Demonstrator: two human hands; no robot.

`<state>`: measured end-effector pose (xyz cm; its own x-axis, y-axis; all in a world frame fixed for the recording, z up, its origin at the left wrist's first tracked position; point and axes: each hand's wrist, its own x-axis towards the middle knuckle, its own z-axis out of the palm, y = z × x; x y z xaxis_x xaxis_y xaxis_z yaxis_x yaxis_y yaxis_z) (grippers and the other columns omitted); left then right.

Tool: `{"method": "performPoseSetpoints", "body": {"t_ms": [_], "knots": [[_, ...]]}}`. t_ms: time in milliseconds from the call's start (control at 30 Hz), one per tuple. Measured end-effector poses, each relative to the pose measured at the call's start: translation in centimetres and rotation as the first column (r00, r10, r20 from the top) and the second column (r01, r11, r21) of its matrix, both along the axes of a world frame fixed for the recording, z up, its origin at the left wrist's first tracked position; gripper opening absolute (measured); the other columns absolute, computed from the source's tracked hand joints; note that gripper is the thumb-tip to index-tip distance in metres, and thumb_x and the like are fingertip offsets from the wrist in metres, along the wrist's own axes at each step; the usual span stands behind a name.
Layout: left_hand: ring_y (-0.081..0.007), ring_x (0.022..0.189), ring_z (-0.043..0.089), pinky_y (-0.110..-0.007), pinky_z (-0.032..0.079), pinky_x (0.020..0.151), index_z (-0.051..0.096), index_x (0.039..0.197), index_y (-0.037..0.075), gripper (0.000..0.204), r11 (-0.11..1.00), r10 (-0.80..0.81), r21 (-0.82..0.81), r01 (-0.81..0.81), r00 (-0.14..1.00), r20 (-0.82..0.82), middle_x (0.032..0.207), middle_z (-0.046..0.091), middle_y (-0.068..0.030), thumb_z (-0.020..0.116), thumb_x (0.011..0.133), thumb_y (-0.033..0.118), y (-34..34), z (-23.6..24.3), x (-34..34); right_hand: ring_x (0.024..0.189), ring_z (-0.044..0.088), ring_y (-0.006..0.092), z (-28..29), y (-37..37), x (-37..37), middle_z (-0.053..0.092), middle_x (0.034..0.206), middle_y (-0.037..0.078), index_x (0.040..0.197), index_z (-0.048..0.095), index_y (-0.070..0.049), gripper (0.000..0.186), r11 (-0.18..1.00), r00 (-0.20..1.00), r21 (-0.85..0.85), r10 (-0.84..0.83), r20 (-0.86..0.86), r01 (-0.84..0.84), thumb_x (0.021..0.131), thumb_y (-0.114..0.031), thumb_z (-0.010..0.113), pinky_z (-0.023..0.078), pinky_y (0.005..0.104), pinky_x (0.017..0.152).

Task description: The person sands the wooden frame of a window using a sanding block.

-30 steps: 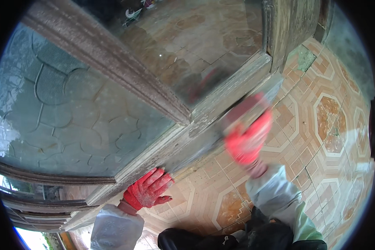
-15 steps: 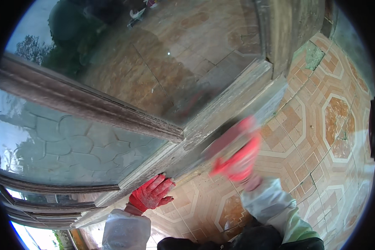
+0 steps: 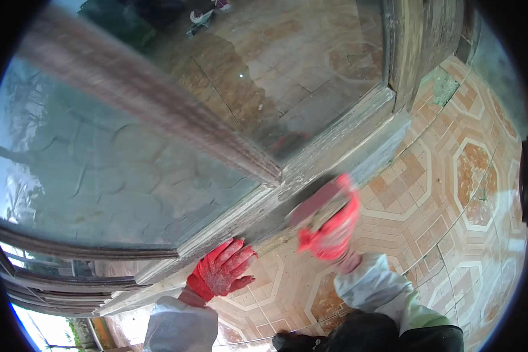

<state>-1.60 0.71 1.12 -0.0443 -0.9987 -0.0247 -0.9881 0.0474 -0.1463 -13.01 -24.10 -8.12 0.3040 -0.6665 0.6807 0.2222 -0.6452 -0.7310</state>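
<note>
Both hands wear red gloves dusted with pale powder. My right hand (image 3: 337, 232) grips a sanding block (image 3: 318, 202), wooden with a dull red abrasive face, against the outer side of a weathered wooden rail (image 3: 346, 132). A dark strip shows on the rail beside the block. Flat and with its fingers spread, my left hand (image 3: 223, 271) lies on the same rail, nearer to me. Motion slightly blurs the right hand.
Glass panes (image 3: 311, 76) sit in the wooden frame, split by a slanting bar (image 3: 176, 105). A thick upright post (image 3: 413, 53) stands at the far end. Patterned tiles (image 3: 434, 182) cover the floor to the right, with one broken greenish patch (image 3: 444, 88).
The view has shifted, so the frame's bar sits higher and further right. My right hand keeps the sanding block on the rail, and it is less blurred now. My left hand stays on the rail.
</note>
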Motion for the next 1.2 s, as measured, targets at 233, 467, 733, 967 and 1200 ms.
{"method": "performPoseSetpoints", "body": {"t_ms": [233,467,733,967,1200], "knots": [[-0.0367,0.113,0.052,-0.051,0.043,0.098,0.059,0.111,0.004,0.056,0.918,0.072,-0.357,-0.171,0.959,-0.274,0.117,0.054,-0.0140,0.077,0.065,0.030,-1.4,5.9,-5.8,0.092,0.056,0.0294,3.8,-14.2,-0.7,0.053,0.096,0.019,0.121,0.045,0.004,0.037,0.716,0.863,0.483,-0.411,-0.292,0.505,0.093,-0.020,0.049,0.046,0.0383,0.083],[-0.0315,0.122,0.047,-0.047,0.040,0.103,0.058,0.117,0.007,0.047,0.933,-0.161,-0.337,0.129,0.984,-0.069,0.126,0.053,-0.0115,0.069,0.076,0.027,-2.3,0.2,-1.0,0.106,0.052,0.0186,3.8,-7.2,-4.9,0.051,0.118,0.010,0.135,0.033,-0.004,0.055,0.976,0.923,-0.192,0.019,-0.383,-0.100,0.087,-0.009,0.060,0.046,0.0345,0.088],[-0.0254,0.133,0.038,-0.043,0.028,0.112,0.050,0.134,0.011,0.049,0.930,-0.296,-0.198,0.310,0.950,0.100,0.141,0.045,-0.0040,0.050,0.091,0.036,-1.2,-1.9,1.7,0.098,0.058,0.0308,4.3,-1.8,-0.9,0.056,0.106,0.016,0.123,0.045,-0.001,0.056,0.918,0.938,0.197,-0.325,-0.124,0.344,0.072,-0.013,0.063,0.048,0.0404,0.083],[-0.0282,0.129,0.041,-0.045,0.032,0.109,0.053,0.128,0.010,0.050,0.922,-0.355,-0.131,0.365,0.930,0.094,0.135,0.049,-0.0065,0.057,0.087,0.038,-0.7,-1.2,2.5,0.110,0.052,0.0401,-0.8,7.4,3.2,0.051,0.117,0.027,0.129,0.041,0.007,0.066,0.845,0.871,0.209,-0.476,-0.123,0.492,0.077,-0.030,0.056,0.041,0.0440,0.098],[-0.0293,0.126,0.042,-0.045,0.034,0.108,0.056,0.121,0.009,0.046,0.933,-0.345,-0.080,0.351,0.935,0.079,0.131,0.050,-0.0085,0.058,0.086,0.038,-1.8,-1.3,2.1,0.101,0.055,0.0341,5.4,-7.4,-1.2,0.057,0.105,0.024,0.114,0.049,0.004,0.049,0.550,0.938,0.799,-0.342,-0.052,0.245,0.092,-0.040,0.050,0.044,0.0450,0.083]]}}
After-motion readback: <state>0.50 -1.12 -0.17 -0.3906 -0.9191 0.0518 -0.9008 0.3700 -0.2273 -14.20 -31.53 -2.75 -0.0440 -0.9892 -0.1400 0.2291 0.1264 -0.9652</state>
